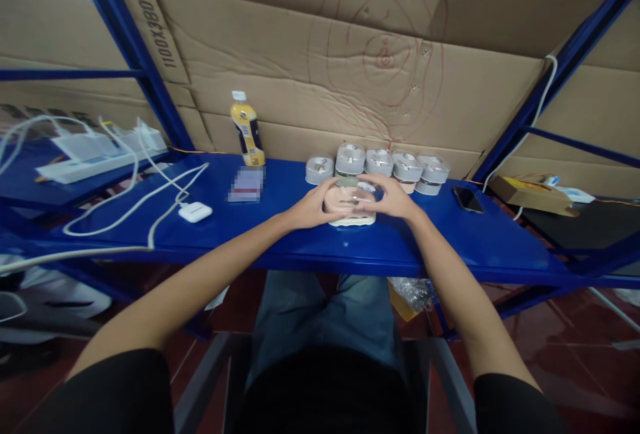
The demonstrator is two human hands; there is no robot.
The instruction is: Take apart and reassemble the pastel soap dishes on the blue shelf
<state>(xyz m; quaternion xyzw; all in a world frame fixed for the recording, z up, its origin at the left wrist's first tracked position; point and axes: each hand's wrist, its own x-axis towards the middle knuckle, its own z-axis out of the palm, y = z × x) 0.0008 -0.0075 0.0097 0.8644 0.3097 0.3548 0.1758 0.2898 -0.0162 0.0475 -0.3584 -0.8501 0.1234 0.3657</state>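
Because both hands wrap the small box, I read the hold as shared: the left hand is closed on its left side, and the right hand grips it from the right, reaching over part of the clear lid. The box sits near the front edge of the blue table, in front of a row of similar boxes by the cardboard. From my remote seat it looks light, with a stiff plastic shell that should stand a firm squeeze, though the thin lid could flex or crack if I pressed its middle. Its glossy, rounded walls would probably slip under a loose touch, so I would take it low, by the pale base, from both sides, spreading the pressure evenly. I cannot make out whether the lid is fully seated.
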